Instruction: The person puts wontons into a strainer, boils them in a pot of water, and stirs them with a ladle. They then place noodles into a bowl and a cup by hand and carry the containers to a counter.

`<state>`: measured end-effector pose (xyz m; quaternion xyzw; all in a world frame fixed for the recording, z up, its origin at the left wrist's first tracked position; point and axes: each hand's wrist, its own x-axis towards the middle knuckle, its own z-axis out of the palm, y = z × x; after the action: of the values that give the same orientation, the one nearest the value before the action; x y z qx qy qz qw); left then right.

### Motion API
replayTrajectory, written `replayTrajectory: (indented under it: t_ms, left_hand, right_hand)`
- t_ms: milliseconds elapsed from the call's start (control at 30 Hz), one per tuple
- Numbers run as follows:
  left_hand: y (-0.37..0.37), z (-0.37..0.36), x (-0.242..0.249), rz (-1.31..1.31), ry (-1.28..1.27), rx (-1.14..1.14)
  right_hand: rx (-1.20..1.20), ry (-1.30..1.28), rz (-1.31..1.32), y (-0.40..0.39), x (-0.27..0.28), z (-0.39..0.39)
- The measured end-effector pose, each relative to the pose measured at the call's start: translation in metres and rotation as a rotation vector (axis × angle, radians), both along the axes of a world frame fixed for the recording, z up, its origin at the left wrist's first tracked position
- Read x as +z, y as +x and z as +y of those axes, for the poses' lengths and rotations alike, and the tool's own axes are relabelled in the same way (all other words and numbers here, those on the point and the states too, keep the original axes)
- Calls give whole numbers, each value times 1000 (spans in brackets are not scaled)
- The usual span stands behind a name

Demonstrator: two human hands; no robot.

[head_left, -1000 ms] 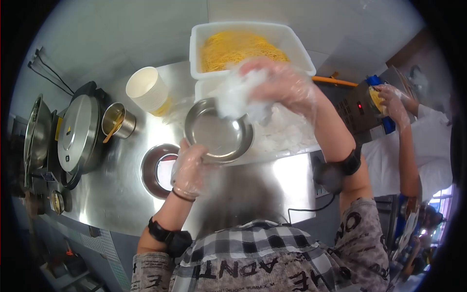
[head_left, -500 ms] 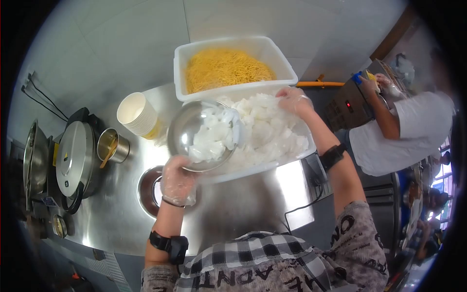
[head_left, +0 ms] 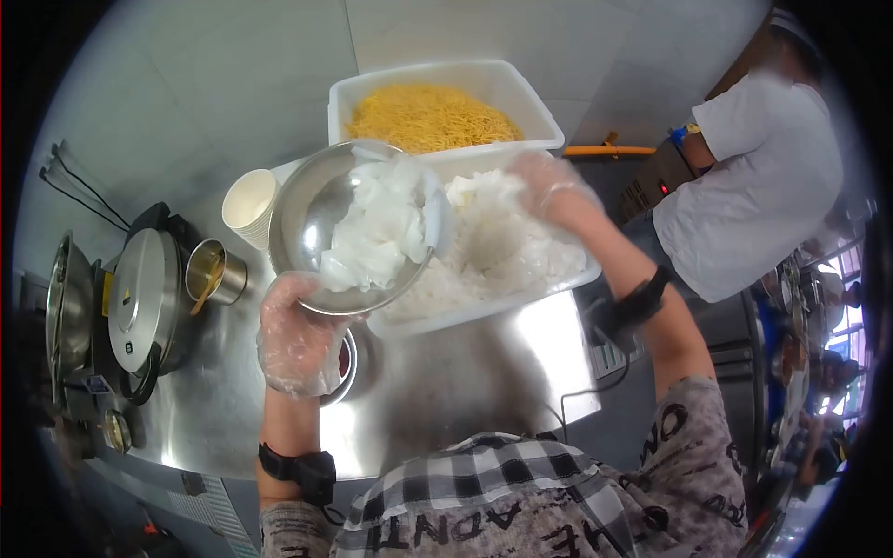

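Note:
My left hand, in a clear plastic glove, grips the near rim of a steel bowl, which is tilted. Inside the bowl lies a heap of white, glossy, soft strips that resemble wide rice noodles. Right of the bowl and partly under it is a white plastic tub, holding more of the same white strips. Over the tub's far right side is my right hand, also gloved. Motion smears its fingers, so their grip is hidden.
Behind stands a second tub of yellow noodles. Stacked paper cups, a steel pot and a lidded cooker are on the left. A smaller bowl sits below my left hand. A person in white stands at right.
My left hand has moved left with the steel bowl, now raised nearer the camera. My right hand has shifted slightly left over the tub. The other person has turned and moved.

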<state>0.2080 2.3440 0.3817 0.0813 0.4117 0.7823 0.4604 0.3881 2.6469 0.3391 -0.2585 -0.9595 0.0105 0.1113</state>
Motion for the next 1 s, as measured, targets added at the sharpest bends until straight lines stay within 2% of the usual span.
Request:
replayTrajectory:
  t_ms: [67,133,167,233,267,333,400,467,567,633,667,700,733,767,833,900,967,1000]
  left_hand:
    - [6,-5,-3,105,93,43]
    - [3,-4,-2,102,84,40]
    - [1,-2,-1,99,84,38]
    - [3,1,0,89,106,44]
    - [4,0,0,68,122,51]
    - [-1,-2,-1,4,72,55]
    - [-8,-4,-9,-68,28,61]
    - [-11,-6,-24,-23,44,67]
    - [-14,-2,-52,94,28,-25]
    - [-10,6,-61,102,26,-60]
    - [-10,11,-66,112,25,-90]
    - [-6,10,-70,198,133,-105]
    - [-4,10,-67,199,137,-105]
    - [-1,10,-63,218,197,-123]
    - [-3,7,-64,241,257,-136]
    - [-12,12,-70,108,158,-117]
    - [-5,13,-55,56,168,-185]
    - [3,16,-48,5,162,-217]
  right_hand:
    - [284,-355,76,-16,-52,-19]
    - [379,-226,-347,-45,-35,-75]
    - [382,-225,-340,-53,-40,-79]
    - [267,-206,-606,-63,-59,-78]
    - [274,-206,-605,-59,-68,-72]
    - [210,-340,-115,-43,-77,-42]
    - [31,-661,265,-33,-22,-30]
    - [-258,-736,249,-34,63,-44]
    - [-167,-875,334,-35,108,-50]
    - [-43,-880,210,-50,129,-71]
    - [-45,-879,214,-53,121,-69]
    - [60,-898,276,-56,105,-62]
    - [170,-913,336,-61,84,-52]
    - [254,-1031,454,-63,50,-35]
    - [144,-1289,518,-61,23,-60]
    - [6,-1733,495,-61,-14,-69]
    - [-36,-1573,345,-54,-47,-36]
    - [-87,-1553,392,-36,-37,-32]
